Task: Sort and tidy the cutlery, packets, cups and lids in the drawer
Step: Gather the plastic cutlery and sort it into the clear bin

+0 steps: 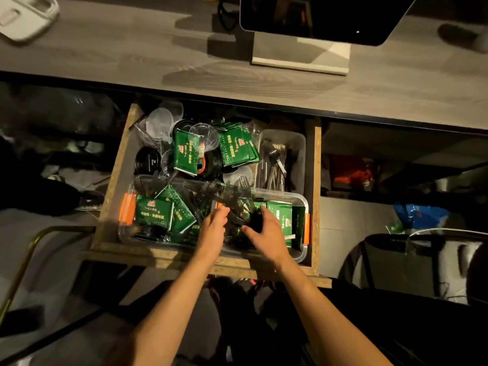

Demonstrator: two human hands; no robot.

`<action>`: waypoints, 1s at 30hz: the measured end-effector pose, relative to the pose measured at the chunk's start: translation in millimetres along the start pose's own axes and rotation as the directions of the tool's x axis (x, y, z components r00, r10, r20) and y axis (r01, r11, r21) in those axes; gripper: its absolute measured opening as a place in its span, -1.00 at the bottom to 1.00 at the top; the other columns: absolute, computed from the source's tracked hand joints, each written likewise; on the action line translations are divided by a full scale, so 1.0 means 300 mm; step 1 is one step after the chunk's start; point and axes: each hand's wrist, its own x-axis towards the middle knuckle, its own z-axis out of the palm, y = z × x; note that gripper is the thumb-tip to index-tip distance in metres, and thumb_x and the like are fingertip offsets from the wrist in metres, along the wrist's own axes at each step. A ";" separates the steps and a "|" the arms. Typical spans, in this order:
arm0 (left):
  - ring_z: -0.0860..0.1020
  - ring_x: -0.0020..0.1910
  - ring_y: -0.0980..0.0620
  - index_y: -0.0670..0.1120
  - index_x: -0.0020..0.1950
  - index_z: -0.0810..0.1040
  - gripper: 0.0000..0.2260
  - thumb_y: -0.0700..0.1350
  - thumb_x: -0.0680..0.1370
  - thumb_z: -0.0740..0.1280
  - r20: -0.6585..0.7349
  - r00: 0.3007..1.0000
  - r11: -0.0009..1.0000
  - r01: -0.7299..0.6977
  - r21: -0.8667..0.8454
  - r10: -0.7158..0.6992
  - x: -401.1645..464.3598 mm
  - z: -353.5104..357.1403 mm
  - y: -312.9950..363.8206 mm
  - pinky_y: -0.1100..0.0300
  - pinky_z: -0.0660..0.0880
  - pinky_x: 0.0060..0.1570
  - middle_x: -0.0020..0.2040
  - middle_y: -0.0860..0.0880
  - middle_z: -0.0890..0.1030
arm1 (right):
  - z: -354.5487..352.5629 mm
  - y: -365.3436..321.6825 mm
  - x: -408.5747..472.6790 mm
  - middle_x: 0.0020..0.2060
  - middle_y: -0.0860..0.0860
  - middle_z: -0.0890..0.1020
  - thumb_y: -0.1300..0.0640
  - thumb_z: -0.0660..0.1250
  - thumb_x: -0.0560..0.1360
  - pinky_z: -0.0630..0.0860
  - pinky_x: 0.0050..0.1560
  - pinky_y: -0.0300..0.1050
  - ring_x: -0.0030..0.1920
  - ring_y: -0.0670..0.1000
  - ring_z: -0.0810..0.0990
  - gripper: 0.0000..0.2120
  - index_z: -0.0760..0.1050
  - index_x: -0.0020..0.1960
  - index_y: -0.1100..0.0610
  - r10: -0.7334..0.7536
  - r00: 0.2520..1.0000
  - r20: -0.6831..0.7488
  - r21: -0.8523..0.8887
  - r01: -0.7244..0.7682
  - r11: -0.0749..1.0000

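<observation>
An open wooden drawer (pixel 112 186) holds a mix of items. Green packets (pixel 239 149) lie at the back among clear plastic cups (pixel 159 120) and black lids (pixel 148 161). A clear tub with orange clips (pixel 306 228) at the front holds more green packets (pixel 153 211) and black plastic cutlery (pixel 208 192). A white bin (pixel 298 143) at the right holds metal spoons (pixel 273 157). My right hand (pixel 266 231) is closed around a bundle of black plastic cutlery (pixel 254 220) inside the tub. My left hand (pixel 214 225) reaches in beside it, fingers bent over the cutlery pile.
A grey countertop (pixel 158 62) runs above the drawer, with a tablet on a white stand (pixel 301 56) and a white device (pixel 23 14) at the far left. A black chair (pixel 401 257) and a blue bag (pixel 420 213) are at the right. A brass rail (pixel 29 249) stands at the left.
</observation>
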 end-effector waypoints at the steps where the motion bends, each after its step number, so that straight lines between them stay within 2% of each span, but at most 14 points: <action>1: 0.48 0.24 0.05 0.05 0.22 0.56 -0.66 0.19 0.62 0.15 -0.004 1.000 1.000 0.002 -0.011 -0.002 0.000 -0.004 -0.011 0.08 0.37 0.31 0.36 -0.11 0.52 | 0.014 -0.001 0.019 0.41 0.13 0.42 -0.01 0.47 0.47 0.24 0.40 -0.13 0.42 0.12 0.35 -0.25 0.21 0.52 0.20 -0.023 1.000 0.004 -0.028 0.024 0.999; 3: 0.49 0.26 0.04 -0.10 0.35 0.52 -0.57 0.14 0.65 0.14 -0.008 1.000 1.000 0.004 -0.017 -0.004 0.003 -0.012 -0.033 0.09 0.38 0.33 0.37 -0.14 0.52 | 0.043 -0.008 0.061 0.39 0.14 0.44 -0.05 0.50 0.42 0.28 0.40 -0.04 0.40 0.15 0.37 -0.17 0.19 0.53 0.19 -0.049 0.999 0.007 -0.096 0.049 0.994; 6: 0.50 0.30 0.03 -0.14 0.41 0.47 -0.55 0.13 0.68 0.11 -0.001 1.000 1.000 -0.016 0.003 0.016 -0.006 -0.030 -0.063 0.07 0.38 0.40 0.36 -0.09 0.53 | 0.093 -0.005 0.117 0.31 0.12 0.52 -0.11 0.52 0.37 0.38 0.34 0.08 0.30 0.17 0.46 -0.18 0.25 0.49 0.14 -0.089 0.996 -0.018 -0.318 0.078 0.945; 8: 0.49 0.33 0.03 -0.16 0.44 0.43 -0.53 0.12 0.69 0.08 0.008 1.000 0.999 -0.029 -0.016 0.029 -0.010 -0.043 -0.080 0.08 0.37 0.41 0.36 -0.08 0.51 | 0.114 0.008 0.138 0.19 0.11 0.59 -0.07 0.49 0.41 0.44 0.21 0.06 0.19 0.17 0.53 -0.38 0.37 0.36 0.13 -0.113 0.993 -0.012 -0.450 0.096 0.888; 9: 0.48 0.33 0.03 -0.15 0.45 0.42 -0.50 0.16 0.68 0.08 0.014 0.999 0.999 -0.032 -0.023 0.033 -0.015 -0.046 -0.084 0.09 0.37 0.40 0.36 -0.07 0.51 | 0.112 0.012 0.143 0.12 0.12 0.62 -0.02 0.47 0.43 0.46 0.15 0.04 0.13 0.18 0.56 -0.52 0.44 0.27 0.13 -0.105 0.994 -0.001 -0.452 0.093 0.887; 12: 0.48 0.31 0.05 -0.08 0.45 0.43 -0.27 0.40 0.47 0.12 0.047 0.999 1.000 -0.027 -0.007 0.027 -0.028 -0.055 -0.088 0.10 0.38 0.34 0.34 -0.01 0.51 | 0.080 0.019 0.140 -0.02 0.14 0.66 0.10 0.41 0.51 0.50 -0.01 -0.06 0.00 0.16 0.63 -0.80 0.57 0.07 0.18 -0.037 0.999 0.011 -0.280 0.039 0.959; 16: 0.47 0.30 0.09 0.00 0.47 0.41 -0.18 0.49 0.37 0.12 0.089 0.996 0.999 -0.013 0.045 0.009 -0.036 -0.057 -0.062 0.01 0.35 0.39 0.35 0.09 0.49 | 0.005 -0.001 0.086 0.01 0.00 0.57 0.17 0.33 0.58 0.49 0.08 -0.12 -0.01 -0.04 0.54 -0.79 0.53 0.19 0.21 -0.054 0.990 -0.130 -0.052 0.048 0.998; 18: 0.42 0.38 0.05 0.06 0.48 0.40 -0.11 0.57 0.31 0.14 0.123 0.992 0.998 -0.021 0.053 0.014 -0.033 -0.051 -0.044 -0.10 0.31 0.44 0.45 0.06 0.44 | -0.027 0.005 0.061 0.03 0.02 0.62 0.16 0.28 0.61 0.55 0.16 0.01 0.03 0.00 0.61 -0.81 0.49 0.20 0.19 -0.028 0.984 -0.175 0.097 0.045 0.994; 20: 0.38 0.43 0.02 0.10 0.48 0.41 -0.07 0.62 0.26 0.13 0.175 0.984 0.996 -0.039 0.077 0.025 -0.037 -0.038 -0.023 -0.14 0.29 0.46 0.50 0.04 0.38 | -0.055 0.003 0.026 -0.01 0.08 0.65 0.17 0.24 0.62 0.57 0.14 0.13 0.01 0.05 0.64 -0.87 0.49 0.14 0.14 0.017 0.972 -0.235 0.266 0.047 0.963; 22: 0.40 0.42 0.01 0.10 0.48 0.41 -0.08 0.60 0.26 0.12 0.231 0.972 0.992 -0.069 0.104 0.043 -0.061 -0.022 0.013 -0.13 0.28 0.46 0.46 0.05 0.43 | -0.086 -0.027 -0.018 -0.14 0.06 0.61 0.23 0.19 0.64 0.61 0.05 0.02 -0.11 0.00 0.62 -0.91 0.47 0.07 0.13 0.090 0.951 -0.295 0.495 0.072 0.866; 25: 0.42 0.40 0.05 0.11 0.46 0.43 -0.10 0.59 0.26 0.15 0.297 0.953 0.988 -0.104 0.113 0.066 -0.099 0.000 0.062 -0.09 0.29 0.46 0.42 0.08 0.47 | -0.128 -0.067 -0.060 -0.29 0.00 0.50 0.30 0.14 0.65 0.53 -0.10 -0.15 -0.28 -0.10 0.52 -0.87 0.43 0.04 0.14 0.168 0.929 -0.331 0.791 0.175 0.587; 28: 0.34 0.46 0.10 0.11 0.49 0.39 -0.28 0.46 0.44 0.15 0.367 0.926 0.977 -0.150 0.149 0.086 -0.156 0.026 0.125 0.05 0.25 0.46 0.47 0.11 0.40 | -0.178 -0.106 -0.088 -0.33 -0.01 0.45 0.28 0.13 0.65 0.46 -0.14 -0.16 -0.33 -0.08 0.46 -0.89 0.40 0.03 0.14 0.226 0.908 -0.354 0.875 0.236 0.423; 30: 0.28 0.45 0.18 0.04 0.53 0.33 -0.49 0.24 0.64 0.11 0.410 0.902 0.963 -0.215 0.164 0.131 -0.196 0.051 0.167 0.18 0.20 0.41 0.48 0.14 0.35 | -0.216 -0.139 -0.112 -0.35 -0.02 0.42 0.26 0.13 0.64 0.42 -0.23 -0.20 -0.36 -0.08 0.41 -0.91 0.40 0.03 0.13 0.242 0.900 -0.363 0.897 0.268 0.351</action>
